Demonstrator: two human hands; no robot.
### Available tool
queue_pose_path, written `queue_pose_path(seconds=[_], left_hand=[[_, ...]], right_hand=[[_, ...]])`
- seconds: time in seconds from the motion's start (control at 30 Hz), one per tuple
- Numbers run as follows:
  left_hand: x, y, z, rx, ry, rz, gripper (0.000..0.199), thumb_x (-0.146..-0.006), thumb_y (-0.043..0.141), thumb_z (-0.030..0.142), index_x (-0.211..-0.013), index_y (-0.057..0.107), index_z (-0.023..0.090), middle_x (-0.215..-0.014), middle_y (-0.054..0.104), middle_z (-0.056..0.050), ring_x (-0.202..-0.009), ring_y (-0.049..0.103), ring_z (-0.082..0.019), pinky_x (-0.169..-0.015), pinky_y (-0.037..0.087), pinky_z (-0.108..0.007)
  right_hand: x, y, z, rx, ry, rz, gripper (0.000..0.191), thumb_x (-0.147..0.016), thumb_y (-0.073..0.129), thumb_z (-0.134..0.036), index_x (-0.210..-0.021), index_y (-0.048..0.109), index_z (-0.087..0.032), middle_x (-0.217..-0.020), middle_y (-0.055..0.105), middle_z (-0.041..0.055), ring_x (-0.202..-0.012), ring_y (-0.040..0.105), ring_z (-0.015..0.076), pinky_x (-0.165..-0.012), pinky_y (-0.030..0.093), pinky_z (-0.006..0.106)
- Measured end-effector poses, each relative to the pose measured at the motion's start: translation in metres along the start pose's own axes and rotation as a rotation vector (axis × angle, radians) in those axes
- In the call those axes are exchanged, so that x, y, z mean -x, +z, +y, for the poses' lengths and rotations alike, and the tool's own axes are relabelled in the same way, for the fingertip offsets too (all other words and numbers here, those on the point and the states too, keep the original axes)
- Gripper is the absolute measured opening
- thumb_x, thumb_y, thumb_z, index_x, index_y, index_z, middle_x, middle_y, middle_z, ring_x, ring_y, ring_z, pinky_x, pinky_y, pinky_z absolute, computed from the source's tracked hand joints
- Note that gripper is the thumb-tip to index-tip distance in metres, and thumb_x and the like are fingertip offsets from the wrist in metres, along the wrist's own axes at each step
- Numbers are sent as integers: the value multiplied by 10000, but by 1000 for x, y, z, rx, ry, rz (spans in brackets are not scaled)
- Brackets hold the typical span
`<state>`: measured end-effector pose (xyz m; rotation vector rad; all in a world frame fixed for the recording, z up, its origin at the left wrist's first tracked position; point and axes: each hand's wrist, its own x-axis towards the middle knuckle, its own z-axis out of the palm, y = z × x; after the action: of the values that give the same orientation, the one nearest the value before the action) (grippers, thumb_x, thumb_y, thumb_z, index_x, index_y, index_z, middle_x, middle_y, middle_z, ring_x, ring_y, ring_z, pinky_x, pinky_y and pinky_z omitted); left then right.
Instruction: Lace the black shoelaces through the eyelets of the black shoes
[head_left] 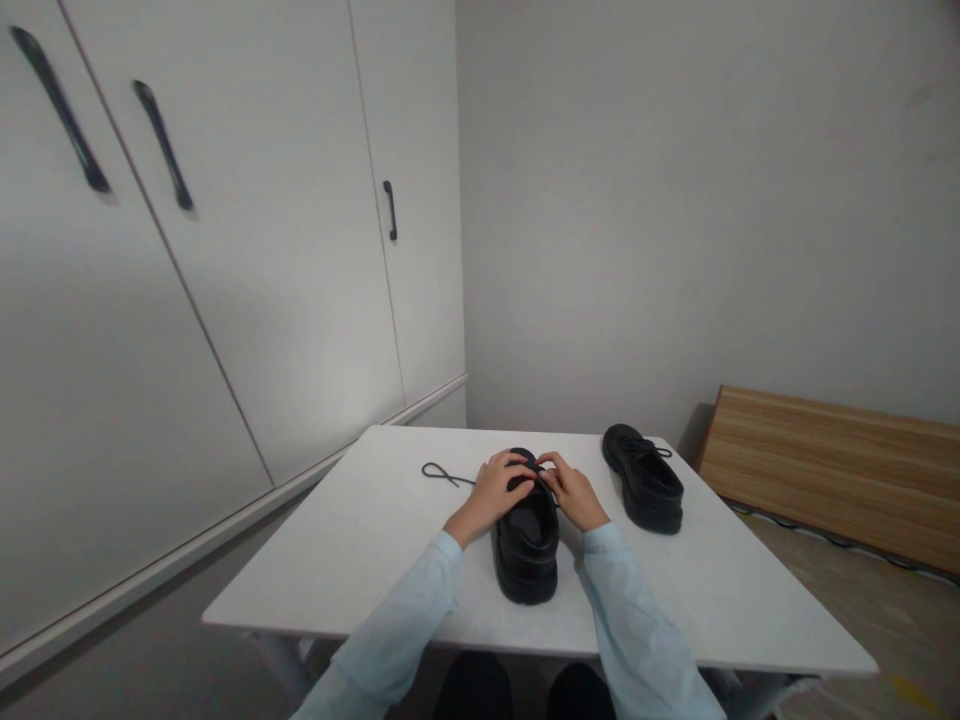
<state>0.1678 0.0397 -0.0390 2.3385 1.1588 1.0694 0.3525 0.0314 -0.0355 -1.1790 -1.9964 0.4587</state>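
A black lace-up shoe [527, 560] stands on the white table [360, 560] with its heel toward me. My left hand [496, 487] lies over the front of the shoe from the left, its fingers bent at the laces. From the right, my right hand [571, 488] reaches the same laces with thumb and index finger close together. What the fingertips of either hand grip is too small and partly hidden to make out. A black lace [442, 473] runs out to the left of the shoe and ends in a loop on the table.
A second black shoe [646, 480] with laces stands at the table's back right. White cabinets [300, 250] with dark handles rise on the left. A wood-grain board [832, 470] leans at the right, beyond the table. My knees show below the front edge.
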Motion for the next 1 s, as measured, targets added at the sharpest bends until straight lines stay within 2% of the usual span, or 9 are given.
queue_pose_path(seconds=[0.3,0.57,0.63,0.73,0.8,0.87,1.0], left_hand=[[-18,2,4,58,-97,-34,80,-732,663,251,-785,716,224,-1022,626,-43,-1001,577,-213,-942,432,-352],[-13,11,10,41,-114,35,34,-752,647,190,-778,668,195,-925,617,-41,-952,567,-208,-909,422,-365],[-11,11,13,50,-90,67,27,-773,637,200,-791,654,188,-931,610,-48,-963,553,-211,-911,412,-369],[-8,10,17,81,-56,116,38,-798,623,223,-788,634,188,-927,596,-51,-964,537,-211,-903,407,-363],[-6,9,18,118,-40,144,49,-806,617,233,-784,622,190,-915,584,-47,-951,533,-206,-895,406,-354],[-5,7,18,166,-26,186,58,-814,605,240,-785,609,190,-905,572,-44,-937,530,-201,-882,407,-343],[-5,2,14,323,-65,323,89,-841,552,254,-783,565,188,-852,573,-30,-880,541,-186,-850,415,-326]], right_hand=[[0,-1,3,-37,23,-21,218,-900,424,-379,-1040,505,-235,-560,531,-66,-507,488,147,-556,324,242],[-2,2,8,-132,31,60,247,-863,497,-423,-985,551,-215,-498,381,-88,-478,403,128,-505,319,229],[-2,2,9,-149,44,112,274,-838,534,-444,-972,572,-208,-574,461,-56,-533,453,138,-547,376,248],[-2,0,10,-237,54,141,333,-803,576,-471,-1006,587,-207,-895,605,46,-787,575,193,-704,460,314],[-1,-1,11,-338,55,86,402,-782,608,-482,-1087,565,-223,-1127,593,86,-1032,566,242,-840,459,370],[-1,-1,11,-425,52,1,498,-745,666,-472,-1165,527,-243,-1257,553,92,-1198,494,263,-953,415,408],[0,2,7,-517,49,-115,647,-660,761,-426,-1220,495,-242,-1317,522,101,-1267,451,267,-1057,335,428]])
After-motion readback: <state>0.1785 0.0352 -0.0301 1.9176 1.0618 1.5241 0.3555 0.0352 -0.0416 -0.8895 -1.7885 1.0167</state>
